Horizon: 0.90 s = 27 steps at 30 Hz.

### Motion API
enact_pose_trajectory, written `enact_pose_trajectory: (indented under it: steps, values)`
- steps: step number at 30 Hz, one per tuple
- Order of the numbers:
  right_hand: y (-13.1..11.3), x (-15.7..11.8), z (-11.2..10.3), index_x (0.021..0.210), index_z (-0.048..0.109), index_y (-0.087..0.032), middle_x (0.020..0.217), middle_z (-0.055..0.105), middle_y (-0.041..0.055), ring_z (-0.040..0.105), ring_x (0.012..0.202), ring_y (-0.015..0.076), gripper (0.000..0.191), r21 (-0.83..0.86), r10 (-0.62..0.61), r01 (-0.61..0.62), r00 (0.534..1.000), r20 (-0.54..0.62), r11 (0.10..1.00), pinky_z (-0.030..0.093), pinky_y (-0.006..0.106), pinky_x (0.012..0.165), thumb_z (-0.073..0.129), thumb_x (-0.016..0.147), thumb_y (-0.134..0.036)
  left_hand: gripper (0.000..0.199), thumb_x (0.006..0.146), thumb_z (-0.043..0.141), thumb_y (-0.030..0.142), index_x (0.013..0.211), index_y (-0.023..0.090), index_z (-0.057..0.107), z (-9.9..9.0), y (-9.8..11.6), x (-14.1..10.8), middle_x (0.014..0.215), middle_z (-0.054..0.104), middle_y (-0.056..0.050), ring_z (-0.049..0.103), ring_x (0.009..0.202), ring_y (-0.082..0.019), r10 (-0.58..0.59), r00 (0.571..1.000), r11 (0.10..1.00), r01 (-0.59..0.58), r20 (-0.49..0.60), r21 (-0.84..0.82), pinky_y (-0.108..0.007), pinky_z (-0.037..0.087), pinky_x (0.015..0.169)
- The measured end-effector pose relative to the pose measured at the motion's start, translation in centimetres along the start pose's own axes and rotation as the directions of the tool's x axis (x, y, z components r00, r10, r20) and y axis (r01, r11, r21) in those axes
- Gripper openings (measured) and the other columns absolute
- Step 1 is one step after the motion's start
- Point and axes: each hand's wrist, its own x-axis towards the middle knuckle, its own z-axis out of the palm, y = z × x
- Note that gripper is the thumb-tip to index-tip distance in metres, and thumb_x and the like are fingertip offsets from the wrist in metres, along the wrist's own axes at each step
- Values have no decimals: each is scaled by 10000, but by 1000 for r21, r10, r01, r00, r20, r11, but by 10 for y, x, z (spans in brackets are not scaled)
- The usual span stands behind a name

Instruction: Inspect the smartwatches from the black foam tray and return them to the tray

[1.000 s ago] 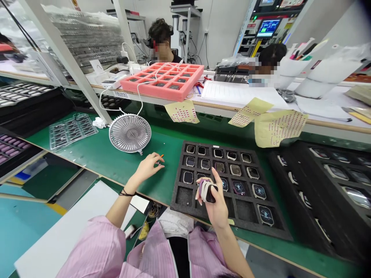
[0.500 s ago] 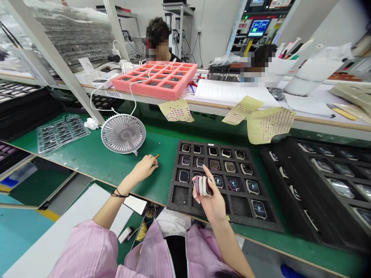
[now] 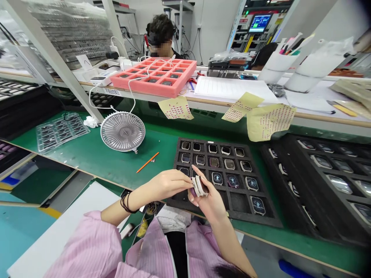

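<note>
My right hand (image 3: pixel 210 202) is closed around a small stack of smartwatches (image 3: pixel 199 186), pale and purple cases pressed side by side. From the left, my left hand (image 3: pixel 171 183) meets the stack, its fingertips pinching the near watch; the exact contact is partly hidden. Beneath both hands lies a black foam tray (image 3: pixel 240 199) with square pockets, many of them holding watches with dark or lit faces. An orange stick (image 3: pixel 147 162) rests on the green bench, apart from my hands, with a tiny pale piece beside it.
A round grey fan (image 3: pixel 123 131) stands on the green bench (image 3: pixel 95 162). Clear plastic trays (image 3: pixel 62 132) lie farther left. More black trays of watches (image 3: pixel 327 181) are stacked at right. A pink foam tray (image 3: pixel 176 89) sits on the shelf, with a person behind it.
My left hand has left the orange stick lying on the bench and moved right to the watches in my right hand. My right hand has stayed nearly in place.
</note>
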Motion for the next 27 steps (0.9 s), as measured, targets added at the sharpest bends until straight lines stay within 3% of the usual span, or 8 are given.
enact_pose_trajectory:
  steps: [5,9,12,15,18,23,25,27]
  values:
    - [4,1,-5,1384,454,-275,697,580,-32,538,482,128,536,-12,31,-31,999,25,999,351,216,376,547,863,-358,226,927,523,206,981,220,742,-4,1,4,1034,724,-133,674,972,-218,26,994,1000,-27,105,11,-353,538,908]
    - [8,1,-7,1247,536,-245,705,605,-29,519,421,114,423,5,119,-120,987,112,993,299,203,338,567,847,-379,134,882,630,246,917,215,755,-8,-2,9,999,688,-123,637,1027,-227,49,984,983,-16,174,-185,-345,507,920]
    - [10,-3,-7,1136,561,-241,652,601,-35,528,392,119,323,-53,164,-157,971,174,986,269,197,338,586,848,-384,148,816,710,326,871,189,714,-9,-8,9,996,629,-106,613,996,-214,-35,986,956,81,165,-283,-332,503,889]
    - [14,-7,-9,1193,532,-257,709,651,-12,581,447,128,350,-144,180,-157,970,161,977,310,200,384,597,868,-370,257,761,755,378,857,178,624,-8,-13,7,1033,593,-96,581,996,-207,-104,969,951,163,223,-264,-319,488,871]
    - [22,-8,-10,1307,465,-257,747,677,3,580,448,126,499,-175,186,-162,974,128,971,312,202,393,624,852,-387,261,782,733,379,833,180,573,-5,-17,2,1059,576,-96,566,995,-201,-121,952,957,187,280,-223,-308,471,864]
    - [38,-5,-3,1442,350,-264,768,679,9,584,445,124,696,-140,183,-166,977,112,976,316,200,392,650,834,-421,329,760,748,417,901,175,574,-9,-39,-10,1029,581,-83,571,945,-189,-123,958,954,187,260,-236,-302,481,830]
    - [38,-5,-1,1487,282,-283,789,682,12,596,463,129,762,-137,184,-169,977,110,976,338,206,403,654,837,-427,337,769,738,426,937,172,595,-18,-56,-16,1000,599,-68,590,877,-176,-213,955,955,249,208,-164,-283,488,774]
    - [33,-4,-2,1515,217,-300,812,686,16,595,473,126,808,-150,165,-150,982,91,977,347,209,411,651,845,-429,236,857,649,386,939,168,615,-29,-76,-25,978,615,-60,607,851,-170,-395,917,918,391,56,71,-275,485,752]
